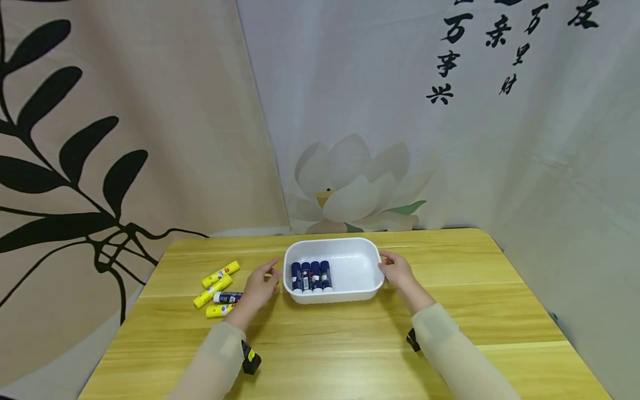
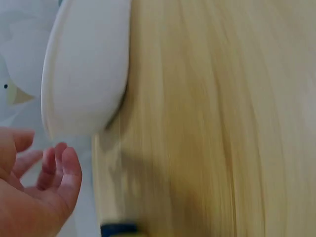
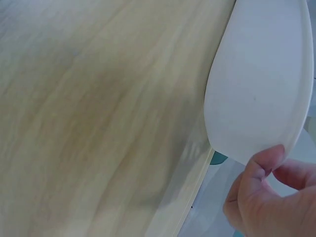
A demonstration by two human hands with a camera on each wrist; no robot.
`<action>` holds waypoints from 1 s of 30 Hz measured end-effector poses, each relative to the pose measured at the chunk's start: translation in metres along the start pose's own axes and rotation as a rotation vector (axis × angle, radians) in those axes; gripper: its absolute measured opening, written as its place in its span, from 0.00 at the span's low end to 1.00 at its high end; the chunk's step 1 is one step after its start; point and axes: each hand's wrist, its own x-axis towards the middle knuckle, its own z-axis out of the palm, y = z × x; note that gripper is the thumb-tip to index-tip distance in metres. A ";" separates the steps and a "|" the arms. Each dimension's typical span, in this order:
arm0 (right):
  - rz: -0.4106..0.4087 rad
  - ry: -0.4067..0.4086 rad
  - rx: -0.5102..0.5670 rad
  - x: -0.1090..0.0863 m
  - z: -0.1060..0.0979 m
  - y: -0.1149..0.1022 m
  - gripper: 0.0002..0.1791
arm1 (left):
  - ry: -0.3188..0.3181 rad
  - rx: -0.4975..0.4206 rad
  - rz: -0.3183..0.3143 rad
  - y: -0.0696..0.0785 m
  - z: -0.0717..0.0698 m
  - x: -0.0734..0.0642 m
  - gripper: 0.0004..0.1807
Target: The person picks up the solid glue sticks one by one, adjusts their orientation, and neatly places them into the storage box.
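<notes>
A white plastic tray [image 1: 356, 273] sits on the table, with several dark blue glue sticks [image 1: 306, 277] side by side in its left half. My right hand [image 1: 397, 270] holds the tray's right end, thumb and finger at the rim. My left hand [image 1: 259, 289] is just off the tray's left end, fingers loosely bent and apart from the wall; nothing is in it. In the left wrist view a small gap shows between its fingertips [image 2: 71, 160] and the tray. Left of that hand lie three yellow glue sticks [image 1: 213, 291] and one dark blue glue stick [image 1: 227, 298], partly hidden by the hand.
The wooden table [image 1: 340, 344] ends just behind the tray, against a hanging cloth [image 1: 500, 166] printed with a flower and characters. Another cloth [image 1: 190, 111] with black leaves hangs at the left. Each wrist carries a small black camera [image 1: 251, 358].
</notes>
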 end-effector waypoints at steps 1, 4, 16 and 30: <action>0.001 -0.001 0.000 0.000 0.000 0.000 0.23 | -0.005 0.057 0.050 -0.002 -0.007 -0.003 0.24; 0.008 0.002 0.005 0.001 0.000 0.000 0.23 | -0.035 0.207 0.164 -0.007 -0.028 -0.012 0.25; 0.012 -0.017 0.034 0.004 -0.001 0.003 0.23 | -0.100 0.710 0.393 -0.047 -0.092 -0.035 0.27; 0.022 -0.022 0.035 0.006 -0.001 0.005 0.24 | -0.317 0.717 0.246 -0.037 -0.088 -0.012 0.24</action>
